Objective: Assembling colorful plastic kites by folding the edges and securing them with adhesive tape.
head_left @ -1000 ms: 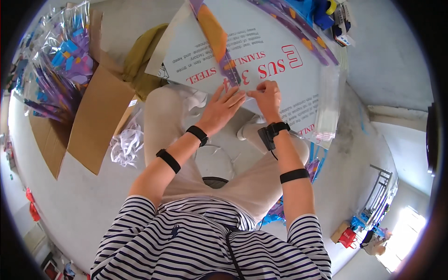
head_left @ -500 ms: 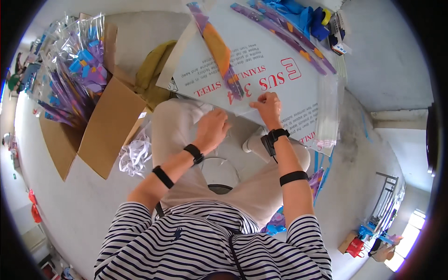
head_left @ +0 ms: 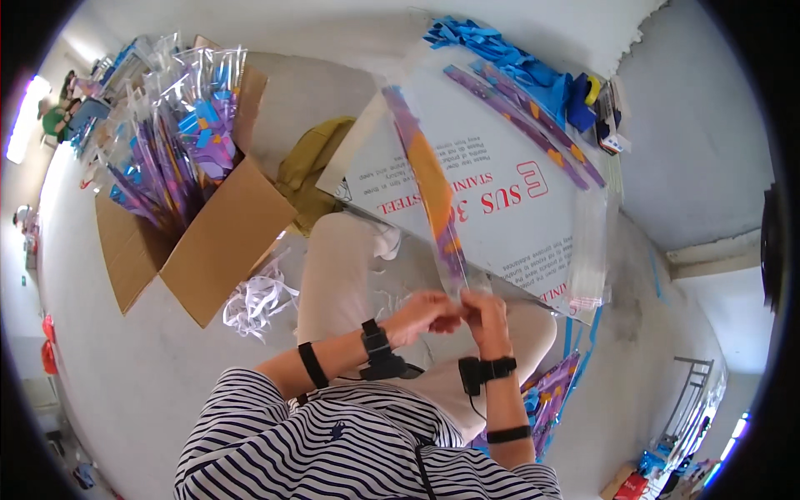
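My right grip [head_left: 486, 315] pinches the clear sleeve [head_left: 455, 282] of one strip [head_left: 431, 193], my blurred left grip [head_left: 427, 317] unreadable, two more strips [head_left: 517, 124] seemingly left beyond, bagged pieces [head_left: 172, 162] already in the carton [head_left: 229, 242] leftward.

A head-worn fisheye looks down at the wearer's fingers [head_left: 485, 303].

A navy-and-white striped, short-sleeved shirt [head_left: 308, 446] is worn with pale beige trousers [head_left: 337, 262].
The shirt is marked by a small dark emblem [head_left: 337, 431] and crossed by a thin black cord [head_left: 423, 468]; behind the bare hands [head_left: 487, 318], each wrist is ringed by a black strap [head_left: 504, 367] fitted with a dark boxy module [head_left: 470, 377], a thin black cable [head_left: 475, 407] is led from the right module, and each forearm is circled by a plain black band [head_left: 509, 434].
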### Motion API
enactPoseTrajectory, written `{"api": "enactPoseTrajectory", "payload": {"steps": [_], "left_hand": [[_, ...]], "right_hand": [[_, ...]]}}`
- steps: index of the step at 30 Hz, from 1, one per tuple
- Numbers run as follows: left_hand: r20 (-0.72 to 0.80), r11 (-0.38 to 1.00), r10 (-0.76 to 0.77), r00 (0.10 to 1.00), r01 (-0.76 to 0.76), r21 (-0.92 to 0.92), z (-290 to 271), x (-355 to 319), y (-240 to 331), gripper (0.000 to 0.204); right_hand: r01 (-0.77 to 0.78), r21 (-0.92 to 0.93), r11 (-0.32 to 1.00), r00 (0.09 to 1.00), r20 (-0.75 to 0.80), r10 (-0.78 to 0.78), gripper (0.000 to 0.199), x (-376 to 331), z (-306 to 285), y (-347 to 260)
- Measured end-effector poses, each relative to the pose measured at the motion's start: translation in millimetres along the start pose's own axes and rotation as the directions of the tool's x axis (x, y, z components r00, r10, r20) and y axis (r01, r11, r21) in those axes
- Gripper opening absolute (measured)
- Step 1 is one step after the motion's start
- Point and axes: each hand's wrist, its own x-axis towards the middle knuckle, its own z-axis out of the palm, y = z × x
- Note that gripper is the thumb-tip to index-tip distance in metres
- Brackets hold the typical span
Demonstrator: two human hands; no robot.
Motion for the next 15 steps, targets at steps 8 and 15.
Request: {"api": "enactPoseTrajectory", "payload": {"steps": [8, 15], "left_hand": [[-0.074, 0.861, 0.304, 0.950, -0.307, -0.405, -83.0, 30.6, 97.8, 0.037], [-0.141, 0.613, 0.748, 0.648, -0.757, -0.225, -60.6, -99.2, 201.9, 0.021]], "right_hand": [[0.473, -0.784, 0.401, 0.867, 0.335, -0.368, 0.014, -150.7, -78.9, -9.5], [0.230, -0.238, 0.944, 0.961, 0.208, -0.182, 0.018, -138.9, -58.8, -34.7]]}}
